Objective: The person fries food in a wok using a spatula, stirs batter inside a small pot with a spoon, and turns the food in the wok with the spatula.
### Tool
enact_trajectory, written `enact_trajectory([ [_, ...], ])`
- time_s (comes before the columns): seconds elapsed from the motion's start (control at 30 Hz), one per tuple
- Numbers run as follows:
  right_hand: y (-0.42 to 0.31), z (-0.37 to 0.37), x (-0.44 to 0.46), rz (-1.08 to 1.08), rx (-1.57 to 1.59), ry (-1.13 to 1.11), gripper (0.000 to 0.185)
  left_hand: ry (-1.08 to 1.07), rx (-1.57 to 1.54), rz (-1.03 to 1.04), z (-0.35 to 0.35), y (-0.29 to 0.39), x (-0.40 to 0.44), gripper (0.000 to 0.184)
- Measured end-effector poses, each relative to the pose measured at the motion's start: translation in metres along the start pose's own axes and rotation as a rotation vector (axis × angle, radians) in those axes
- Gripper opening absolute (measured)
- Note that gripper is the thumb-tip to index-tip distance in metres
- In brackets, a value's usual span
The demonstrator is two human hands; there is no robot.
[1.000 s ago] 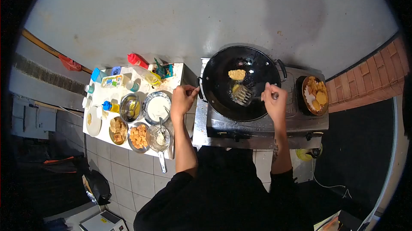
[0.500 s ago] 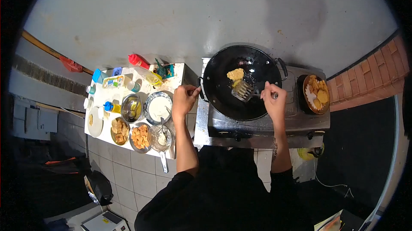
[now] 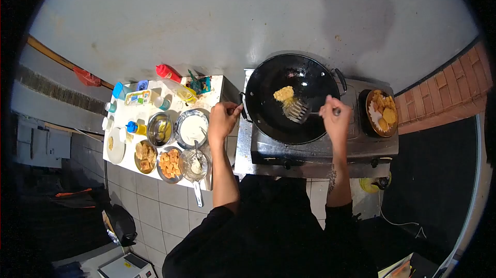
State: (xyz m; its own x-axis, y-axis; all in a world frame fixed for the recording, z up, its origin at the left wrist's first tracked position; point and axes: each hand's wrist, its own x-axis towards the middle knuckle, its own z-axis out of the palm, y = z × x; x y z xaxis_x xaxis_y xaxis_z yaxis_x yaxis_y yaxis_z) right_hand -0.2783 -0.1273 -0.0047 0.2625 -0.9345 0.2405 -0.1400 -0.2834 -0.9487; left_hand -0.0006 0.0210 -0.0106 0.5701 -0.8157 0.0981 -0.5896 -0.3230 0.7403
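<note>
A large black wok (image 3: pixel 279 128) sits on the stove's left burner, with a thin layer of oil at its bottom. My left hand (image 3: pixel 226 119) is closed, its fingers pinching the wok's left handle (image 3: pixel 245 113). In my right hand (image 3: pixel 336 115) is the handle of a slotted metal spatula (image 3: pixel 296 112), whose head lies low in the wok. A lumpy golden battered piece (image 3: pixel 283 94) is in the oil just above and left of the spatula head; I cannot tell whether they touch.
Right of the wok, fried pieces fill a paper-lined bowl (image 3: pixel 381 128) on the steel stove (image 3: pixel 320 160). The white table (image 3: pixel 219 86) at left carries a bowl of white batter (image 3: pixel 193 129), a bowl of orange chunks (image 3: pixel 170 165), a handled strainer (image 3: pixel 194 166) and bottles. A wall rises behind.
The spatula has shifted slightly right and down, with my right hand moving right. The battered piece has settled a little lower. My left hand stays on the handle.
</note>
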Motion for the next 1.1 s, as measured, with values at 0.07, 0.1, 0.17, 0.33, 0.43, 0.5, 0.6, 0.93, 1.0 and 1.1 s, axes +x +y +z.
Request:
enact_trajectory([
  [0.07, -0.008, 0.001, -0.003, -0.092, -0.084, -0.078, 0.04, -0.003, 0.004, -0.001, 0.001, 0.001, 0.001, 0.026],
  [0.1, -0.01, -0.002, -0.003, -0.094, -0.085, -0.076, 0.04, -0.029, -0.006, -0.009, 0.001, 0.0, 0.001, 0.026],
  [0.17, -0.01, -0.008, -0.001, 0.063, 0.016, -0.001, 0.039, -0.05, -0.013, -0.021, -0.002, 0.0, 0.001, 0.026],
  [0.33, -0.003, -0.003, -0.002, -0.016, -0.05, -0.06, 0.041, -0.016, 0.028, 0.017, 0.0, 0.001, 0.0, 0.027],
  [0.43, -0.004, -0.008, -0.002, -0.038, -0.01, -0.071, 0.041, -0.038, -0.014, 0.009, -0.001, -0.001, 0.0, 0.026],
  [0.5, -0.015, -0.013, -0.004, -0.067, 0.03, -0.071, 0.04, -0.046, 0.01, -0.016, -0.006, 0.008, -0.001, 0.026],
  [0.6, -0.033, -0.022, -0.01, -0.073, -0.069, -0.128, 0.038, -0.074, 0.027, -0.054, -0.007, 0.009, -0.001, 0.027],
  [0.93, -0.034, -0.029, -0.004, -0.161, -0.226, -0.057, 0.019, -0.061, -0.002, -0.05, -0.002, -0.003, 0.002, 0.028],
  [1.0, -0.034, -0.03, -0.003, -0.199, -0.217, -0.021, 0.017, -0.059, -0.002, -0.051, -0.002, -0.002, 0.001, 0.028],
  [1.1, -0.032, -0.03, 0.0, -0.153, -0.2, -0.012, 0.014, -0.075, 0.031, -0.047, -0.004, 0.001, 0.002, 0.03],
])
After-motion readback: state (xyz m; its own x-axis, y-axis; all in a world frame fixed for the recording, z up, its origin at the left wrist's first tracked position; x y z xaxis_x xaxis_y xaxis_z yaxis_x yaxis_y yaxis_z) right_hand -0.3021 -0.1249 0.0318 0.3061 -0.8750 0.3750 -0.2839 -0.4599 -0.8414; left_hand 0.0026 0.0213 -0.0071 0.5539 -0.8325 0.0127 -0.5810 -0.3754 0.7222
